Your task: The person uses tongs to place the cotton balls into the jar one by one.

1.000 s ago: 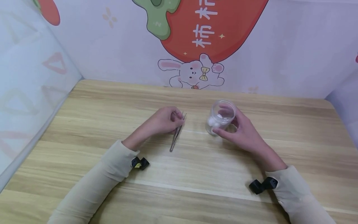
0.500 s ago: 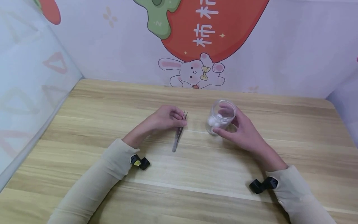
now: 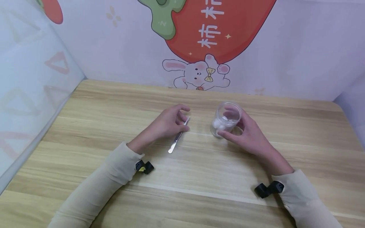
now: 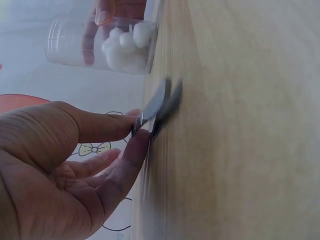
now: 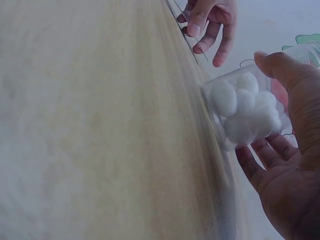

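My left hand pinches a pair of metal tweezers between thumb and a finger, low over the table. The rounded end of the tweezers points back toward the person and looks blurred in the left wrist view; the thin tips lie by the fingers. The other left fingers are spread apart. To the right, my right hand holds a clear lidless jar from its side, thumb in front and fingers behind. Inside sit several white cotton balls, filling the lower part. The jar stands upright on the table.
The wood-grain table reaches back to a pale cloth backdrop with a rabbit and a red fruit print. Another pale cloth hangs at the left side. Small black cameras are worn on both sleeves.
The tweezers have turned in the left fingers, showing a flat face, and their rounded end has swung left. The left index finger has lifted and spread. The right hand and jar stay put.
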A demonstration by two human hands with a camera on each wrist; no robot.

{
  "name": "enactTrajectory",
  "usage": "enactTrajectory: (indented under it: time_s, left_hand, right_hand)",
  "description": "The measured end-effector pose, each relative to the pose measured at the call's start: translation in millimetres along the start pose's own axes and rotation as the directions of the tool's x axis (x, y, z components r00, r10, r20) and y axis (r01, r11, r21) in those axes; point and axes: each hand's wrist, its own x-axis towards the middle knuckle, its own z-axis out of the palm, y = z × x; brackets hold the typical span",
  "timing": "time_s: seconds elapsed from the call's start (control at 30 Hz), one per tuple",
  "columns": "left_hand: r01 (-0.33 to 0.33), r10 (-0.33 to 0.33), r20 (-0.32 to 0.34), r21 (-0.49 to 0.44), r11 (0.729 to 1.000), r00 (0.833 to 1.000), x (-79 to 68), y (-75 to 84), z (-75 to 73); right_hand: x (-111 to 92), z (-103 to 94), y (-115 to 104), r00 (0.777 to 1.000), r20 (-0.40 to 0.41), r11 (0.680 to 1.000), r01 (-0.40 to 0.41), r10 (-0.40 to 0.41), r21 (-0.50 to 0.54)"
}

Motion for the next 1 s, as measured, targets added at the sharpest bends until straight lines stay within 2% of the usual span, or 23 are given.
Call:
enactTrajectory:
  time_s: [0.17, 0.3, 0.43, 0.6, 0.77, 0.87, 1.0]
  left_hand:
    - [-0.002, 0.003, -0.014, 0.070, 0.998, 1.000, -3.4, -0.5, -1.4]
    - [0.055, -0.051, -0.030, 0.184, 0.981, 0.998, -9.4, 0.9, -7.2]
    - [0.100, -0.111, 0.027, 0.260, 0.960, 0.993, -14.3, 3.4, -14.2]
    - [0.124, -0.148, 0.103, 0.212, 0.969, 0.984, -13.2, 4.3, -14.1]
    - [0.104, -0.120, 0.114, 0.135, 0.985, 0.986, -9.8, 1.3, -10.5]
    - [0.064, -0.076, 0.098, 0.117, 0.991, 0.992, -8.1, 1.1, -8.6]
    - [0.023, -0.028, 0.040, 0.110, 0.994, 0.999, -6.7, 2.9, -6.3]
  right_hand:
    - [0, 1.7, 1, 1.000, -0.004, 1.000, -0.011, 0.011, -0.006]
    - [0, 2.6, -1, 1.000, 0.001, 1.000, 0.000, 0.000, -0.008]
    - [1, 2.5, -3, 1.000, 0.002, 1.000, 0.009, -0.009, -0.005]
    - [1, 2.9, -3, 1.000, 0.005, 1.000, 0.021, -0.021, -0.005]
    - [0, 3.3, -3, 1.000, 0.003, 1.000, 0.000, 0.000, -0.006]
    - [0, 3.0, -2, 1.000, 0.000, 1.000, -0.001, 0.001, -0.012]
    - [-1, 3.2, -2, 1.000, -0.001, 1.000, 0.012, -0.012, -0.021]
